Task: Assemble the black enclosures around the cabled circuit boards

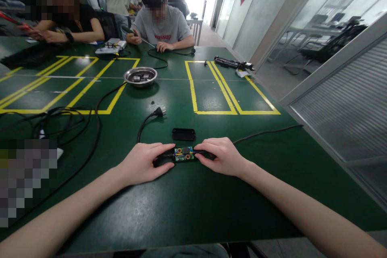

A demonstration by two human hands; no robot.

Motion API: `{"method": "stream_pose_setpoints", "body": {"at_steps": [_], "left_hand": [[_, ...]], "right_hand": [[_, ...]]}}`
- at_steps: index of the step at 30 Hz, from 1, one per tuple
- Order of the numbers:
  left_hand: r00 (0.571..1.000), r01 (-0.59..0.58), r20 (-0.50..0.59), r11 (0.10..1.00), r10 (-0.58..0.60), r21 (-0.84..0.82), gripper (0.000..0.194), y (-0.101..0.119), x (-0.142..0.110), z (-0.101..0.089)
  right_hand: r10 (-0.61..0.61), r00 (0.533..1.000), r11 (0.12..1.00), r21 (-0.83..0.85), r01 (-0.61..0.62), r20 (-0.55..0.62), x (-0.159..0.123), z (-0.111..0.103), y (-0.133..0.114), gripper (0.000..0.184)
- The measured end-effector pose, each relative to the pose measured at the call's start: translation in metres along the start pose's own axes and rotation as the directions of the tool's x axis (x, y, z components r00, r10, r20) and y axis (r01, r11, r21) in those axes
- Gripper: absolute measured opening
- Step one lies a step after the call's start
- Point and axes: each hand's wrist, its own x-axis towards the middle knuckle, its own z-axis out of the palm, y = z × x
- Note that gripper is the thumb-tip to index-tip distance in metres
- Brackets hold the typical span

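A small green circuit board (184, 154) with two copper-wound coils and coloured wires lies on the table between my hands. My left hand (148, 162) curls round the thick black cable end at the board's left side, thumb and fingers at its edge. On the right, my right hand (223, 155) pinches the black cable (198, 152) where it meets the board. Just beyond the board rests a black plastic cover (184, 134), hollow side up. A power plug (157, 112) on a black cord lies past my left hand.
A metal bowl (140, 77) with small metal parts stands farther back. Coiled black cables (66, 119) lie at the left. Yellow tape marks the green table (151, 217). Across it, one person (163, 28) holds a screwdriver; another person (87, 24) sits at the far left.
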Motion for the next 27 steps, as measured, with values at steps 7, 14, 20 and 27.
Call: {"method": "stream_pose_setpoints", "body": {"at_steps": [7, 14, 20, 27], "left_hand": [[0.998, 0.050, -0.017, 0.992, -0.053, -0.113, 0.026, 0.0025, 0.0018, -0.0034], [1.000, -0.018, -0.006, 0.997, 0.017, -0.073, 0.016, 0.0028, 0.0038, -0.0068], [0.995, -0.076, -0.067, 0.997, 0.075, -0.024, 0.017, -0.0018, 0.0039, -0.0034], [0.990, -0.110, -0.089, 0.993, 0.106, -0.038, 0.013, 0.0025, 0.0067, -0.0048]], "right_hand": [[-0.018, 1.000, 1.000, 0.002, 0.018, -0.004, 0.0005, -0.0006, -0.0004, 0.009], [-0.002, 1.000, 1.000, 0.004, 0.002, 0.006, -0.0015, 0.0007, 0.0017, 0.010], [-0.008, 1.000, 1.000, 0.008, 0.008, 0.005, -0.0014, -0.0009, 0.0026, 0.008], [-0.028, 1.000, 0.999, 0.023, 0.028, -0.012, 0.0019, -0.0014, 0.0027, 0.007]]}}
